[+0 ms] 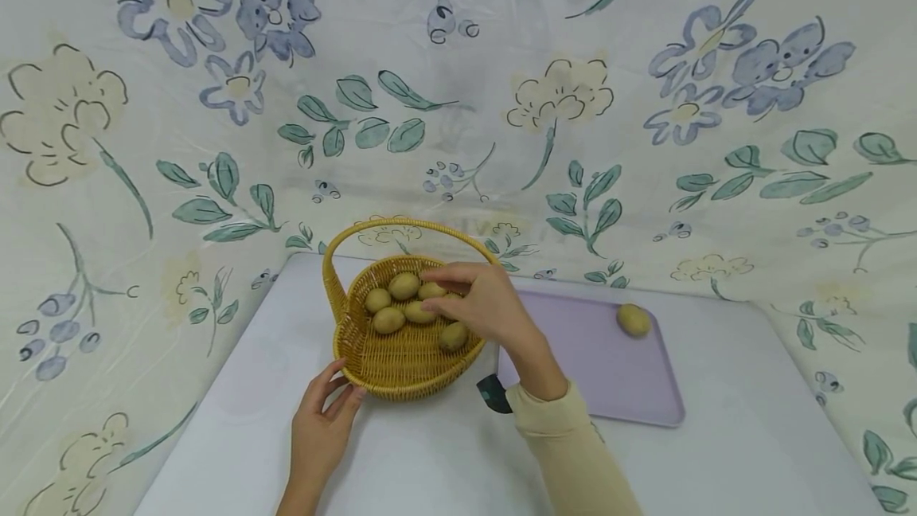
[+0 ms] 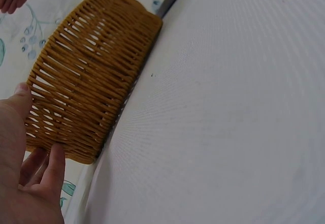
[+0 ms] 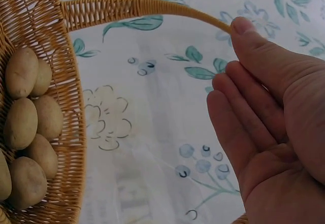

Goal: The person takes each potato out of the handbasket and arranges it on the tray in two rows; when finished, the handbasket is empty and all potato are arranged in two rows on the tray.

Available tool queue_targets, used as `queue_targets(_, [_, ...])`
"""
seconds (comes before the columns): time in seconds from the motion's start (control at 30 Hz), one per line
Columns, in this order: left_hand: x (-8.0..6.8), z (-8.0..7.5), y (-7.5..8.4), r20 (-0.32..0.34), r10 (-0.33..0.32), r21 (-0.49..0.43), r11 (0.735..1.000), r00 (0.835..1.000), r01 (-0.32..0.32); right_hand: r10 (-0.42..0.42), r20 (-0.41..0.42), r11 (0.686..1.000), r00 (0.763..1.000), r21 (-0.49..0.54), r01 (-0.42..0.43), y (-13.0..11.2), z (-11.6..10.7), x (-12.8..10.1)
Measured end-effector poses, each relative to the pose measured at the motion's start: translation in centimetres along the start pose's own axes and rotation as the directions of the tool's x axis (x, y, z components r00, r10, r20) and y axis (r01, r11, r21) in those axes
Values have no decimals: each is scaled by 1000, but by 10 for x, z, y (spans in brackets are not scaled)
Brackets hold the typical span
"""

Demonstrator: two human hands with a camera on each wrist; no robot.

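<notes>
A yellow wicker basket (image 1: 411,388) with a tall hooped handle (image 1: 401,221) stands on the white table. Several potatoes (image 1: 389,320) lie inside it, mostly toward the back. At the basket's front left, my left hand (image 1: 322,420) grips the wall; in the left wrist view its thumb and fingers bracket the woven side (image 2: 86,76). Over the basket's right part hovers my right hand (image 1: 480,301), fingers loosely extended, partly covering some potatoes. The right wrist view shows nothing in its palm (image 3: 274,173), with potatoes (image 3: 21,124) in the basket off to the side.
A lilac tray (image 1: 587,373) lies flat on the table to the right of the basket. One potato (image 1: 634,320) sits near its far right corner. A floral sheet (image 1: 458,102) rises behind the table (image 1: 243,388) and along its sides.
</notes>
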State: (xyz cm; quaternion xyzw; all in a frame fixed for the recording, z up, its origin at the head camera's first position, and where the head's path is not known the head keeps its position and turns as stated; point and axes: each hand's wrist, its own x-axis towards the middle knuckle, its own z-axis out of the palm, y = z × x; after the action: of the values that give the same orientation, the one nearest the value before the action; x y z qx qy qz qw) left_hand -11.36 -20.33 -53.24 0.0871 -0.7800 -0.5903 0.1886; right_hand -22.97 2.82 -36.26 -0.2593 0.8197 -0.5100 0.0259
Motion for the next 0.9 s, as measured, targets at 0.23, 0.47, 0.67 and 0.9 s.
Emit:
queue_targets(0.23, [0,-1,2,1,-13,-8,1000,1000,13,10,-5,1000,1000,14,-10,7,8,9])
queue_targets(0.47, [0,-2,3,7,-36,-30,999,999,36,52,-7,999,999,8,-52,11,14,13])
queue_targets(0.67, [-1,-1,4,10,-30,-30,999,1000,30,92,3,996,996,0,-92,18,18,18])
queue_targets(0.9, [-1,-1,2,9,-28,-29,999,1000,28,118,15,993,993,-26,-118,31,23,23])
